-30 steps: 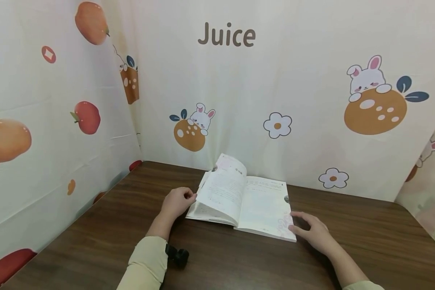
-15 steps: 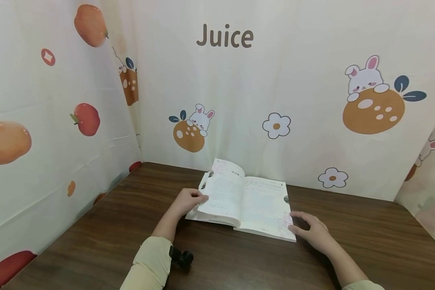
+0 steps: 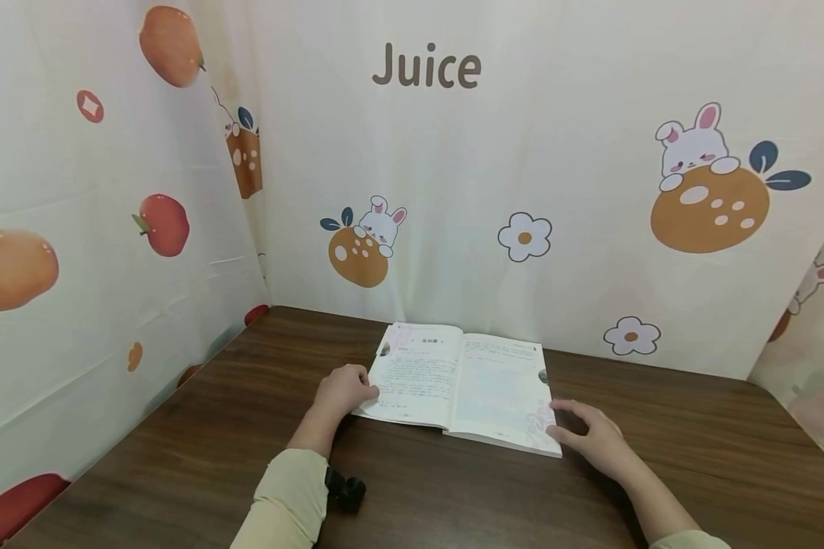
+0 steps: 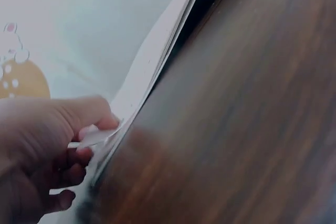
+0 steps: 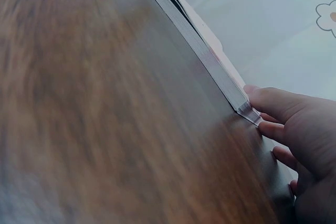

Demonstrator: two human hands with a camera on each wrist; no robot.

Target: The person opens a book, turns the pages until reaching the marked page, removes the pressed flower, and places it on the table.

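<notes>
An open book [image 3: 463, 385] lies flat on the dark wooden table [image 3: 453, 496], near the back wall. My left hand [image 3: 360, 389] is at the book's left edge. In the left wrist view its thumb and fingers [image 4: 92, 145] pinch the edges of the left pages [image 4: 157, 61]. My right hand [image 3: 566, 427] rests on the table at the book's lower right corner with its fingers loosely spread. In the right wrist view its thumb tip [image 5: 257, 95] touches that corner of the page block [image 5: 199, 40].
A printed cloth backdrop [image 3: 453, 191] with fruit, rabbits and the word "Juice" closes off the back and left sides of the table. A small black camera [image 3: 346, 488] sits on my left wrist. Bare wood lies in front of the book.
The leaf that stood raised over the left half has come down flat. My left hand moved slightly back to the left edge. The right hand stayed put.
</notes>
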